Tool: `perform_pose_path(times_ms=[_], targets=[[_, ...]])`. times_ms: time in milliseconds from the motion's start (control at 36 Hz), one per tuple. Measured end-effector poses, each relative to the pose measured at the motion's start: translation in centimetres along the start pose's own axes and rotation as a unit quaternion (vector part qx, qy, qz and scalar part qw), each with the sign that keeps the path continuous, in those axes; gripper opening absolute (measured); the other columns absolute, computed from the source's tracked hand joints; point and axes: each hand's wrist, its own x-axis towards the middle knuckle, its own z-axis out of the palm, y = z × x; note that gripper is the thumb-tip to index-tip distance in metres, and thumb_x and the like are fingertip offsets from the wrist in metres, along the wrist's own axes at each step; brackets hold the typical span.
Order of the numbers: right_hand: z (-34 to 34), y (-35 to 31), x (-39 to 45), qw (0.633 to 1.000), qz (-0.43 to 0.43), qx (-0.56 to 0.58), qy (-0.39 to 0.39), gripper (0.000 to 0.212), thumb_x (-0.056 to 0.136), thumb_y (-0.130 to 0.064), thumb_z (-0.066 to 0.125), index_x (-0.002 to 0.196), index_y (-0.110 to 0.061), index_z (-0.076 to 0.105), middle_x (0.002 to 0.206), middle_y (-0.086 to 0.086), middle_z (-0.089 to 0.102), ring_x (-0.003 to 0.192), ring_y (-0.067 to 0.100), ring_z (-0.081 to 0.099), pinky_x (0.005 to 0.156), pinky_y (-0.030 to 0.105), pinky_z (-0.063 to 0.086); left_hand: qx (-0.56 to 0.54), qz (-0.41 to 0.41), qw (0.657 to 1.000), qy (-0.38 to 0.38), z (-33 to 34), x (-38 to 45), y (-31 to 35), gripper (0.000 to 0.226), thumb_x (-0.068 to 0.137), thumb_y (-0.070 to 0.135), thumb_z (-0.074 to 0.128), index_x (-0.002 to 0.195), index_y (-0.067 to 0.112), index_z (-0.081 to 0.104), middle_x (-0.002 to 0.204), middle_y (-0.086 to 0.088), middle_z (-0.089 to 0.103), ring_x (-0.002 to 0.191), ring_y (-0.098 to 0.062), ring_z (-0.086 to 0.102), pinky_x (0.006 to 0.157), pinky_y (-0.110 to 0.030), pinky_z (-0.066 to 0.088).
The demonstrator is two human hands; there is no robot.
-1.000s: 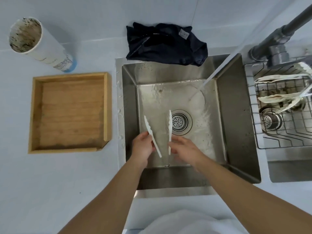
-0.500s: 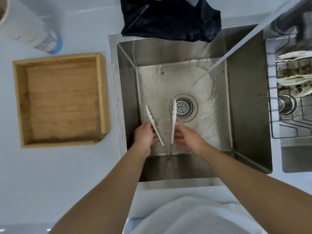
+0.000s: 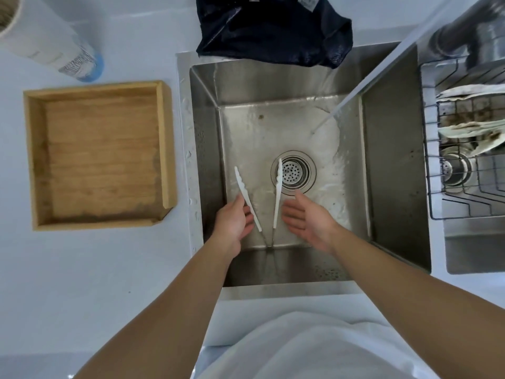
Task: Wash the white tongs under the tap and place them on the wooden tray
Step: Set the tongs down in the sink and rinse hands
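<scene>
Left hand [image 3: 233, 221]: forearm bare, reaching from the near left toward the far centre, fingers loosely extended with the fingertips against one arm of the white tongs [image 3: 247, 198]. Right hand [image 3: 306, 217]: forearm bare, reaching from the near right, palm turned up and leftward, fingers straight and relaxed, just beside the tongs' other arm; contact cannot be told.
</scene>
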Motion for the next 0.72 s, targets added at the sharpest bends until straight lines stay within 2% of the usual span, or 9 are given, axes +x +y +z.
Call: perform_pose_path(times_ms=[139, 306, 389, 500, 583, 722], targets=[[-0.7, -0.1, -1.0, 0.999, -0.030, 0.031, 0.000, 0.063, 0.101, -0.055, 0.040, 0.145, -0.011, 0.048, 0.147, 0.009, 0.054, 0.128, 0.027, 0.055, 0.114, 0.044, 0.039, -0.039, 0.011, 0.999, -0.021, -0.1, -1.2, -0.8, 0.052, 0.102, 0.045, 0.049, 0.145, 0.016, 0.049, 0.131, -0.007, 0.064, 0.116, -0.020, 0.063, 0.094, -0.034, 0.052], [-1.4, -0.3, -3.8, 0.996, -0.076, 0.047, 0.020, 0.052, 0.102, -0.049, 0.042, 0.134, -0.011, 0.057, 0.137, 0.011, 0.060, 0.120, 0.027, 0.060, 0.105, 0.041, 0.046, -0.065, 0.063, 0.994, -0.055, -1.0, -3.7, -1.2, 0.052, 0.102, 0.042, 0.050, 0.143, 0.010, 0.049, 0.132, -0.008, 0.064, 0.117, -0.023, 0.063, 0.099, -0.037, 0.051], [-1.7, -0.4, -6.0, 0.992, -0.096, 0.072, 0.027, 0.049, 0.104, -0.047, 0.041, 0.132, -0.011, 0.058, 0.136, 0.012, 0.061, 0.118, 0.028, 0.061, 0.105, 0.044, 0.048, -0.080, 0.081, 0.991, -0.067, -1.3, -4.9, -1.4, 0.048, 0.103, 0.042, 0.047, 0.139, 0.011, 0.052, 0.127, -0.008, 0.066, 0.114, -0.022, 0.064, 0.098, -0.038, 0.052], [-2.3, -0.5, -8.7, 0.986, -0.123, 0.106, 0.023, 0.050, 0.105, -0.044, 0.038, 0.135, -0.009, 0.057, 0.135, 0.012, 0.062, 0.120, 0.030, 0.061, 0.098, 0.044, 0.050, -0.107, 0.095, 0.986, -0.081, -1.3, -6.6, -1.3, 0.040, 0.103, 0.043, 0.048, 0.126, 0.012, 0.060, 0.115, -0.007, 0.069, 0.105, -0.021, 0.067, 0.085, -0.034, 0.055], [-2.7, -0.6, -10.5, 0.979, -0.149, 0.137, 0.017, 0.050, 0.105, -0.044, 0.038, 0.135, -0.009, 0.057, 0.131, 0.013, 0.064, 0.116, 0.030, 0.063, 0.089, 0.041, 0.053, -0.114, 0.111, 0.983, -0.090, -1.3, -7.6, -1.2, 0.036, 0.102, 0.043, 0.050, 0.114, 0.013, 0.065, 0.111, -0.008, 0.070, 0.102, -0.022, 0.067, 0.088, -0.036, 0.055], [-3.8, -0.9, -13.2, 0.965, -0.200, 0.169, 0.021, 0.048, 0.104, -0.045, 0.041, 0.130, -0.009, 0.059, 0.127, 0.015, 0.067, 0.115, 0.031, 0.065, 0.096, 0.045, 0.052, -0.130, 0.146, 0.975, -0.109, -1.4, -9.5, -0.5, 0.034, 0.102, 0.042, 0.051, 0.111, 0.013, 0.066, 0.113, -0.010, 0.070, 0.102, -0.024, 0.068, 0.088, -0.037, 0.055]])
